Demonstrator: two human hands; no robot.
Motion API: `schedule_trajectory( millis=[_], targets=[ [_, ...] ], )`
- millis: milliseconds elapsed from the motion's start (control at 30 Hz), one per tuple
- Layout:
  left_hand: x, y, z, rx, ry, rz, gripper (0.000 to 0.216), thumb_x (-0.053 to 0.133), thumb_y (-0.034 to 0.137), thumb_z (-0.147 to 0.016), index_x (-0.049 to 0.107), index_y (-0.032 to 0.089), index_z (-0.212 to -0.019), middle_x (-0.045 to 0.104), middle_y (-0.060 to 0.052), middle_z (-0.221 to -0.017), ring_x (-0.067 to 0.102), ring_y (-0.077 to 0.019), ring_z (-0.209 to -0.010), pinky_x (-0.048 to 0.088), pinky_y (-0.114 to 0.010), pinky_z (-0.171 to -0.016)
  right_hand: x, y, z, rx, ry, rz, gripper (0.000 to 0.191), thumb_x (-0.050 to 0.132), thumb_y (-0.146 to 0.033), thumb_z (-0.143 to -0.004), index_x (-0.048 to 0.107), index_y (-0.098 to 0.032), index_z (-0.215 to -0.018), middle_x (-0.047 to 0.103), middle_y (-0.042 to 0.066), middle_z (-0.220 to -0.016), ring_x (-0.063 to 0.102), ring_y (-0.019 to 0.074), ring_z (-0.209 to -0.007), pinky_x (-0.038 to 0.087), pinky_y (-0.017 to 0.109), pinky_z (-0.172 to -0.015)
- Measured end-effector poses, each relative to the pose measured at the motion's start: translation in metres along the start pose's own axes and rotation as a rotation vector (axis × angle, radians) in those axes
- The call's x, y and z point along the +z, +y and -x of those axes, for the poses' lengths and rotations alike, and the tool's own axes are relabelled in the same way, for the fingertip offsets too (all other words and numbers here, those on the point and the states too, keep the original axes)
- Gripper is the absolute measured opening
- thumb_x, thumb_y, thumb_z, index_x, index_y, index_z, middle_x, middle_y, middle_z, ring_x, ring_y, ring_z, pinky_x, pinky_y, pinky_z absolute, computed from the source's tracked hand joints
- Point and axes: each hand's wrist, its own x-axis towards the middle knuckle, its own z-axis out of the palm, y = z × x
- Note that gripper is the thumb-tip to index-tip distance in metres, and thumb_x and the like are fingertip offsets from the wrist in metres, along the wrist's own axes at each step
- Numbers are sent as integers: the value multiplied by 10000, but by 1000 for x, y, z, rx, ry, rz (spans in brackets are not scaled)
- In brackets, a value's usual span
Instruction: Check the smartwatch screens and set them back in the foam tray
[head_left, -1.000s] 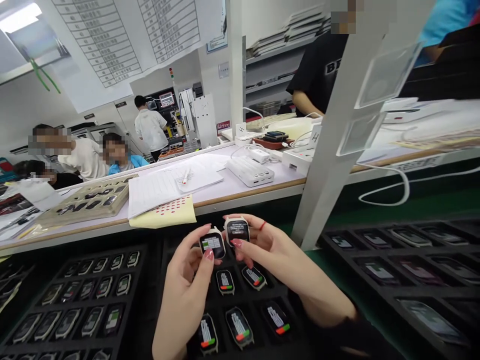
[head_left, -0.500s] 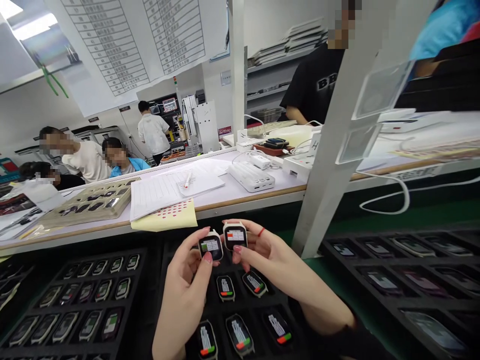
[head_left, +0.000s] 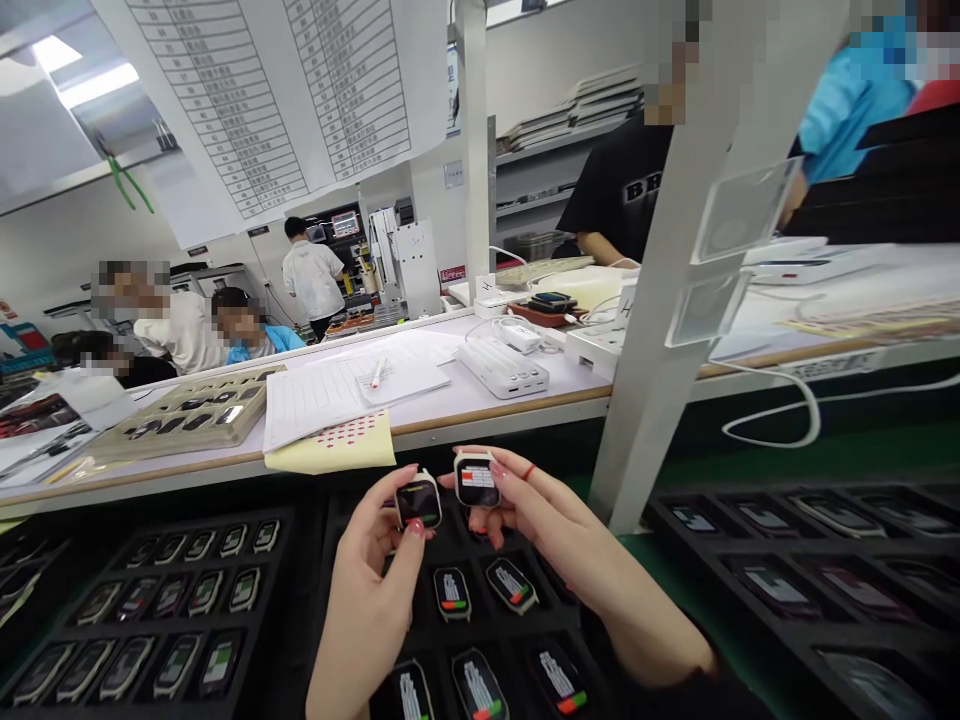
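Note:
My left hand [head_left: 379, 575] grips a pale-cased smartwatch [head_left: 418, 502] without a strap, thumb at the lower edge of its mostly dark screen. Just to the right, my right hand [head_left: 536, 510] is closed on a second pale smartwatch [head_left: 475, 482], its thumb at the screen's right side. That screen shows white rows with an orange-red block. Both watches are held above a black foam tray [head_left: 480, 620]. Several lit watches lie in its slots, such as one watch [head_left: 451, 592] with white text and a red-green bar.
Another black tray [head_left: 281, 600] of watches lies left, and a further tray [head_left: 720, 560] right. On the shelf are papers [head_left: 322, 400], a red-capped pen [head_left: 379, 372], a white power bank [head_left: 502, 368] and a beige tray [head_left: 240, 420]. A metal post [head_left: 652, 400] rises at right. People work behind.
The left watch's screen has gone from white-and-green rows to mostly dark. My right thumb has moved from the lower screen up to its right side. The camera view has shifted slightly.

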Motion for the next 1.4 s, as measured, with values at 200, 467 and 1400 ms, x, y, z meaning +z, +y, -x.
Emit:
schedule_trajectory(
  millis=[200, 467, 1400],
  targets=[
    [0, 2, 2, 1, 20, -6, 432, 633, 423, -929, 577, 328, -1347, 667, -31, -1185, 633, -127, -916, 522, -217, -798, 1, -5, 1, -15, 6, 115, 593, 752, -605, -848, 574, -187, -1229, 692, 81, -992, 546, 144, -653, 431, 241, -536],
    [-4, 3, 2, 37, 62, 9, 413, 649, 431, -920, 598, 339, -1319, 654, -21, -1175, 630, -115, -905, 523, -191, -759, 0, -5, 3, -22, 43, 88, 628, 717, -657, -846, 587, -174, -1225, 707, 87, -936, 537, 146, -629, 432, 242, -527],
    [-5, 16, 9, 45, 177, 15, 415, 684, 397, -887, 638, 298, -1288, 680, -60, -1216, 671, -171, -962, 558, -241, -798, -4, -9, 7, -87, -83, 15, 486, 729, -414, -925, 553, -223, -1335, 671, 134, -1238, 645, 179, -777, 550, 290, -632]
  ],
)
